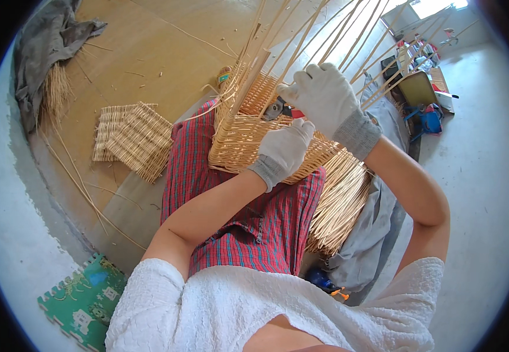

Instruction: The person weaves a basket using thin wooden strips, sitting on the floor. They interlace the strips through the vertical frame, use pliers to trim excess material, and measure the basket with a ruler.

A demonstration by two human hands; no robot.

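Observation:
An unfinished wicker basket (239, 141) rests on my lap, with long upright stakes (348, 35) rising from its walls. My left hand (283, 148), in a whitish work glove, is closed over the near wall at the rim. Its fingertips are partly hidden. Above the far side of that rim, my right hand (325, 97) is curled in a matching glove. Metal pruning shears with red handles (297, 113) lie between the hands; the handles run under my right palm, and the metal head points left into the basket.
Two woven wicker panels (140, 138) overlap on the floor to the left. A bundle of cut rods (339, 205) lies right of my lap on grey cloth (360, 258). A green foam mat (87, 299) is at lower left. Boxes and a blue item (430, 120) stand far right.

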